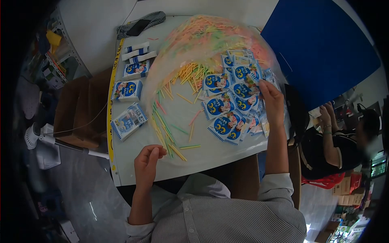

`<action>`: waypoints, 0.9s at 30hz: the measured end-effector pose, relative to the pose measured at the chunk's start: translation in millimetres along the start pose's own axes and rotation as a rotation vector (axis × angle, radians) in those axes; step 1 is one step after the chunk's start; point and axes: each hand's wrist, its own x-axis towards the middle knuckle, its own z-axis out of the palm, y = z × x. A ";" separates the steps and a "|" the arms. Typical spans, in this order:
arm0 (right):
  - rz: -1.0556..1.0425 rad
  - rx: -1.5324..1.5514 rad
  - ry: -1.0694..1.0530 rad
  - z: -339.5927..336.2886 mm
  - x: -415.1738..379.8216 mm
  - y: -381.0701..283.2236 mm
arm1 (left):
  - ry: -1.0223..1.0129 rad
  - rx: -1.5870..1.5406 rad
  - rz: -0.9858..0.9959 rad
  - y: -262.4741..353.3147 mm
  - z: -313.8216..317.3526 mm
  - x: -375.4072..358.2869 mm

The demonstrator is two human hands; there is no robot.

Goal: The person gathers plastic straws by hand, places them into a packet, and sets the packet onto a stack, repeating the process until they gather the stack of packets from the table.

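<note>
Resting on the blue packets [231, 107], the right hand [272, 103] keeps its fingers together and flat, packets lying just left of the fingertips. The left hand [146, 162] curls loosely, pinching nothing visible, with coloured sticks [168, 133] just beyond its fingertips.

Left hand [148, 160]: raised near the body at lower centre-left, fingers curled loosely inward toward the palm, thumb lying against the forefinger; back of the hand toward the camera. Whether the grip encloses anything cannot be told. Wrist straight; forearm bare, running down and slightly left to a rolled-up striped sleeve at the elbow.

Right hand [270, 101]: extended forward at right, well apart from the left, palm down, fingers together and flattened, tips pointing up and left. Grip not closed; hand spread flat. Wrist slightly bent; forearm bare, running almost straight down to a rolled striped cuff.

Both arms: 2, bent at the elbows, sleeves pushed back.
</note>
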 end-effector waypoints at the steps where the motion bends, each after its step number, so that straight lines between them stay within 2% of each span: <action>1: -0.050 -0.057 0.031 -3.3 6.3 0.6 | 0.010 -0.002 -0.006 -2.0 -1.3 0.0; 4: -0.087 -0.215 0.081 -11.0 20.9 7.0 | -0.051 -0.035 0.003 -6.9 -7.5 2.6; 5: -0.172 -0.285 0.130 -9.8 23.7 4.9 | -0.053 -0.005 0.012 -7.1 -8.6 3.1; 13: -0.052 -0.616 0.120 -8.3 43.9 33.3 | -0.042 0.051 0.034 -10.1 -10.9 1.9; 15: -0.715 -1.189 0.406 1.2 29.4 31.0 | -0.060 0.109 0.057 -13.5 -11.2 2.2; 17: -0.669 -0.873 0.130 24.0 9.6 23.9 | -0.066 0.119 0.063 -13.2 -8.3 4.5; 19: -0.696 -0.579 -0.406 54.4 -19.7 22.7 | -0.083 0.133 0.071 -12.0 -4.6 6.7; 21: -0.802 -0.619 -0.682 83.1 -39.1 30.6 | -0.123 0.152 0.088 -10.5 -3.6 8.2; 24: -0.796 -0.651 -0.785 103.4 -46.1 41.5 | -0.109 0.180 0.091 -9.8 -7.1 6.4; 27: -0.743 -0.588 -0.789 107.5 -42.8 39.8 | -0.077 0.179 0.079 -13.0 -14.1 4.4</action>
